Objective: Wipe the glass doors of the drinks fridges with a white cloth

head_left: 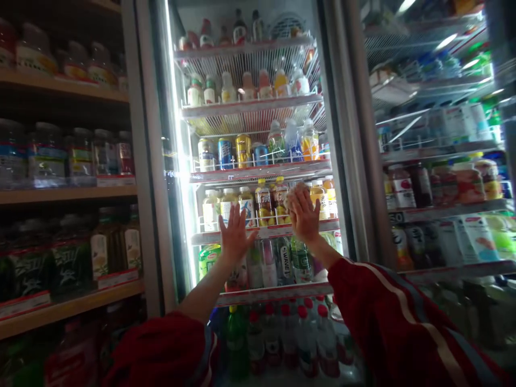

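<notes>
I face a lit drinks fridge with a glass door (177, 161). My left hand (234, 234) is raised with its fingers spread, flat against the glass in front of the shelf of yellow-capped bottles (245, 207). My right hand (303, 215) is raised beside it, fingers stretched upward and close together, also at the glass. A small pale crumpled patch (288, 198) shows at its fingertips; I cannot make out what it is. Both arms wear red sleeves (387, 317) with a pale stripe.
Wooden shelves (68, 194) with jars and bottles stand at the left. A second fridge (443, 209) with cartons and bottles is at the right. Inside the middle fridge are cans (243, 150), water bottles (284, 260) and red-capped bottles (300, 338) low down.
</notes>
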Tool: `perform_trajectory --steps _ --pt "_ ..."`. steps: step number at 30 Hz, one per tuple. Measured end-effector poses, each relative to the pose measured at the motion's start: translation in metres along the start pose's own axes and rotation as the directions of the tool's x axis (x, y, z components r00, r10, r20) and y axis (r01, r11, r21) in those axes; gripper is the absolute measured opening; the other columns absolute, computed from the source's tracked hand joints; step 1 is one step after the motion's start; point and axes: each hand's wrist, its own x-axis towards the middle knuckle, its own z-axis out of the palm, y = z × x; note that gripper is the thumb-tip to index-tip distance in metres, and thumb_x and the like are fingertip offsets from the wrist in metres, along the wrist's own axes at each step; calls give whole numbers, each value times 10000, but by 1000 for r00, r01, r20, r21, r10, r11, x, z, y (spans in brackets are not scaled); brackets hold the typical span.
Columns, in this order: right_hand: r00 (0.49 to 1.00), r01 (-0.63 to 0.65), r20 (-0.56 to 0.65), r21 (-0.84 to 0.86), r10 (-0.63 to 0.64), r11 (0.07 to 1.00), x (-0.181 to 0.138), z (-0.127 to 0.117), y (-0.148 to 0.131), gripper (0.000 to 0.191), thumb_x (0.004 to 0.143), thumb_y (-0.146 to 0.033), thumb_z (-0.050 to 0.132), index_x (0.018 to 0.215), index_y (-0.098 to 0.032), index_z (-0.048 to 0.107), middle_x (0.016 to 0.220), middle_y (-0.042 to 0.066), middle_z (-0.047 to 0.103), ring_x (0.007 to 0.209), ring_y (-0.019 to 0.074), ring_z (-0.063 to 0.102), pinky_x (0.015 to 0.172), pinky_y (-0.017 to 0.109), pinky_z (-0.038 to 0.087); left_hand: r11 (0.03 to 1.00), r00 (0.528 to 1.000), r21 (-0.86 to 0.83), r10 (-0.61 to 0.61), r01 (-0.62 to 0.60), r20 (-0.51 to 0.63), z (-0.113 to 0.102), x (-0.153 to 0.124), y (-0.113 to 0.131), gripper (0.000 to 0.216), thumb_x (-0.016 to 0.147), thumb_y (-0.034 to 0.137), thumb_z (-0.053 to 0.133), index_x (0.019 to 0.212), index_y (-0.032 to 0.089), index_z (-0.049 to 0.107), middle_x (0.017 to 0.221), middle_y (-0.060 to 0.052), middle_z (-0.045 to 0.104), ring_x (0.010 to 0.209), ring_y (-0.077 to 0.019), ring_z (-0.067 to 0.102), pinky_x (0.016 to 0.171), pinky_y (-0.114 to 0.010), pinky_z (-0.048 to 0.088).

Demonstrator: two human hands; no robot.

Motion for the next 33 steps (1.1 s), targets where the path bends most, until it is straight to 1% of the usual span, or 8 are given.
perform_trajectory --steps 7,15,19,23,26,29,31,33 --pt "989 54 133 46 -59 998 -5 -8 2 426 912 -245 377 1328 -269 469 1424 57 438 1372 220 290 1117 504 142 999 1000 -49 10 -9 25 4 13 29 666 871 481 437 1433 169 265 1495 -148 275 1396 -276 216 1129 -557 41" --pt "973 -229 -23 -31 228 973 -16 -23 71 450 935 -312 317 1330 -158 467 1418 153 420 1356 296 302 1057 555 238 998 1000 -60 -6 7 14 6 13 31 688 848 444 487 1428 147 269 1494 -168 265 1399 -293 201 1125 -562 37" --pt "926 -361 -115 0 359 933 -17 -22 83 465 920 -292 334 1365 -185 416 1419 156 412 1336 290 330 1023 573 288 996 999 -75 42 -41 16 4 16 37 666 844 381 497 1428 158 267 1494 -156 276 1396 -286 215 1127 -559 47" --pt "908 -406 -105 15 405 914 -3 -18 84 476 907 -275 342 1348 -121 431 1421 186 393 1338 301 315 1033 570 286 995 997 -80 60 -55 52 3 19 44 644 838 344 495 1419 160 288 1487 -148 297 1388 -275 245 1127 -557 53" --pt "945 -325 -31 6 325 946 14 -15 71 471 900 -266 346 1334 -112 446 1435 172 375 1370 303 251 1049 562 271 996 997 -81 41 -36 65 4 20 47 645 835 347 490 1417 151 292 1493 -152 278 1391 -276 234 1125 -559 64" --pt "990 -88 111 39 83 995 21 -14 50 452 898 -250 362 1333 -172 452 1459 108 364 1403 251 189 1092 504 232 996 997 -84 27 -21 70 6 19 47 648 834 350 490 1414 136 296 1497 -160 262 1392 -287 225 1122 -563 68" --pt "978 63 193 84 -79 994 19 -16 39 451 896 -242 379 1342 -213 441 1468 70 361 1410 220 175 1112 484 201 996 998 -86 31 -26 61 6 19 47 652 837 355 485 1420 145 285 1497 -158 264 1392 -289 227 1122 -564 60" --pt "961 137 226 104 -157 985 15 -19 39 444 898 -243 386 1338 -234 443 1465 57 369 1406 210 194 1113 484 194 995 998 -89 48 -44 49 5 19 44 651 841 354 478 1427 161 269 1493 -149 280 1391 -279 234 1125 -556 49"
